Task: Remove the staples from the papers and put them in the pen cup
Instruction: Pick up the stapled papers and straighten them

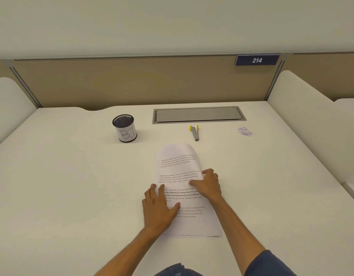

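White desk (72, 176) in a partitioned study bay, tan divider panel behind, seen from the seated person's side and read from the near edge outward.

Nearest, the papers (184, 196) lie lengthwise on the desk, a thin printed sheaf whose far end curls up off the surface. The left hand (159, 208) lies flat on the left margin, fingers straight and spread, pressing the sheets down. The right hand (207, 184) rests on the right edge farther up, fingers bent over the margin; whether they pinch the sheets or merely lean on them cannot be told. No staple can be made out in the stack at this size.

Handling, as a judgement: the sheets are light, limp and apt to slide on the smooth top, so one palm should pin them while the other works near the bound corner; pulling hard would likely tear them.

Beyond the curled end lies the staple remover (195, 133), a slim metal tool with yellow tips, untouched. It looks rigid and small, best taken by its sides. To its left, well apart, stands the pen cup (125, 128), black mesh with a handwritten label, upright, mouth open. Far right, a small heap of loose bits (245, 131), too fine to identify. Behind, a recessed grey cable hatch (198, 114) and a plaque (257, 60) reading 214.
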The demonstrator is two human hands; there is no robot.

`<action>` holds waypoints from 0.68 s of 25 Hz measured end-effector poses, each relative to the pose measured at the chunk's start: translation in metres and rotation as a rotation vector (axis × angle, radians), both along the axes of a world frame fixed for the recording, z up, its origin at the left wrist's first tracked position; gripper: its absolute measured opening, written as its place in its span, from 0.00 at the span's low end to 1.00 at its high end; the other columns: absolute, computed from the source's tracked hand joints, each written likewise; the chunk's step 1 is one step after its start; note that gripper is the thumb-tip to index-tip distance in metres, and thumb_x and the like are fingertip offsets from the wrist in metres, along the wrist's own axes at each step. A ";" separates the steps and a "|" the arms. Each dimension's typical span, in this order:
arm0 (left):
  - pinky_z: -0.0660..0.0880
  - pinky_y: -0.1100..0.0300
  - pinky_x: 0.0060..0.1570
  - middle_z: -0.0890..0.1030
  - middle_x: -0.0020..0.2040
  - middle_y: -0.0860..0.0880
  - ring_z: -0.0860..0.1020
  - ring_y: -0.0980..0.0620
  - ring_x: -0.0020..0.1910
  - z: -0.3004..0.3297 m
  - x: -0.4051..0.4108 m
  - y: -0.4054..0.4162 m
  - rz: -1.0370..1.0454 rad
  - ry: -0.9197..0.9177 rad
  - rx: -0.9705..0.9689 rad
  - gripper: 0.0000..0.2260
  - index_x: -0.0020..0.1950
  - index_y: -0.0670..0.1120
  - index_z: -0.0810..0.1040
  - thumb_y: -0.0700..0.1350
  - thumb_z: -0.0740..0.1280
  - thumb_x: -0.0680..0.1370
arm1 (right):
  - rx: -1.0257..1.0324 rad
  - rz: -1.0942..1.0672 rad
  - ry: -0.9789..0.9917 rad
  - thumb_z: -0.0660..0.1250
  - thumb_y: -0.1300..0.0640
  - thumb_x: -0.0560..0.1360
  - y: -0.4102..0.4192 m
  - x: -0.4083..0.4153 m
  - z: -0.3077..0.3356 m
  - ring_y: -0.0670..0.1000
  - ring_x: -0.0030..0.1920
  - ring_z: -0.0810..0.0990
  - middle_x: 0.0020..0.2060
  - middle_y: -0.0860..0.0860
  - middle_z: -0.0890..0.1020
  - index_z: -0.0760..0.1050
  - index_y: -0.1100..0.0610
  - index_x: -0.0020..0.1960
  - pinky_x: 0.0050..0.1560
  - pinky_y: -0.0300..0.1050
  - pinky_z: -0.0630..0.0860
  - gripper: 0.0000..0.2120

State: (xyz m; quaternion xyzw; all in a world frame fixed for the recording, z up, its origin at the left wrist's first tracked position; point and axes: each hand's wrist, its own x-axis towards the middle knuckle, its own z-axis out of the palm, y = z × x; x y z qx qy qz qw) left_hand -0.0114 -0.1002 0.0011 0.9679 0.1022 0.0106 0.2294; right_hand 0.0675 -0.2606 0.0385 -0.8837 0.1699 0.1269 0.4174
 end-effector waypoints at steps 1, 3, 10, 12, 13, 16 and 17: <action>0.57 0.53 0.70 0.57 0.77 0.45 0.55 0.46 0.75 0.000 0.000 0.001 -0.005 0.001 0.003 0.36 0.77 0.49 0.60 0.64 0.66 0.74 | 0.115 -0.050 0.001 0.74 0.50 0.68 -0.002 0.000 0.002 0.56 0.60 0.75 0.62 0.54 0.72 0.61 0.56 0.67 0.57 0.49 0.74 0.34; 0.57 0.53 0.70 0.57 0.78 0.46 0.55 0.46 0.75 -0.001 -0.001 0.003 -0.012 0.004 0.010 0.36 0.77 0.49 0.59 0.64 0.65 0.74 | 0.369 -0.175 0.004 0.76 0.52 0.68 -0.010 0.001 0.005 0.55 0.57 0.77 0.62 0.53 0.74 0.58 0.56 0.70 0.58 0.50 0.75 0.38; 0.57 0.54 0.71 0.56 0.78 0.47 0.55 0.48 0.75 0.001 0.002 0.003 -0.002 0.046 0.027 0.37 0.77 0.49 0.57 0.64 0.65 0.74 | 0.538 -0.126 0.031 0.70 0.62 0.73 -0.033 0.013 -0.013 0.54 0.47 0.85 0.48 0.54 0.85 0.81 0.61 0.56 0.50 0.49 0.81 0.12; 0.59 0.53 0.70 0.57 0.77 0.47 0.56 0.48 0.75 0.005 0.006 0.004 0.006 0.059 0.050 0.37 0.78 0.49 0.56 0.64 0.64 0.75 | 0.481 -0.066 0.007 0.68 0.63 0.73 -0.034 0.014 -0.016 0.54 0.48 0.85 0.48 0.52 0.86 0.81 0.57 0.57 0.55 0.53 0.80 0.13; 0.60 0.53 0.69 0.58 0.77 0.47 0.57 0.48 0.75 0.008 0.009 0.006 0.021 0.060 0.057 0.38 0.78 0.48 0.55 0.64 0.64 0.75 | 0.478 -0.045 -0.008 0.67 0.63 0.74 -0.035 0.013 -0.015 0.53 0.47 0.85 0.47 0.51 0.86 0.81 0.57 0.57 0.55 0.54 0.80 0.13; 0.60 0.49 0.71 0.60 0.77 0.45 0.58 0.45 0.76 0.020 0.028 0.015 0.104 0.062 -0.048 0.39 0.78 0.46 0.55 0.64 0.65 0.76 | 0.611 -0.023 -0.047 0.66 0.65 0.75 -0.041 0.007 -0.004 0.54 0.48 0.85 0.49 0.52 0.86 0.80 0.58 0.59 0.53 0.52 0.81 0.13; 0.61 0.48 0.71 0.62 0.77 0.45 0.59 0.45 0.75 0.024 0.039 0.020 0.144 0.063 -0.168 0.40 0.79 0.45 0.56 0.64 0.66 0.75 | 0.685 -0.015 -0.055 0.65 0.66 0.76 -0.043 0.005 0.001 0.55 0.49 0.85 0.50 0.53 0.86 0.79 0.58 0.60 0.51 0.51 0.81 0.13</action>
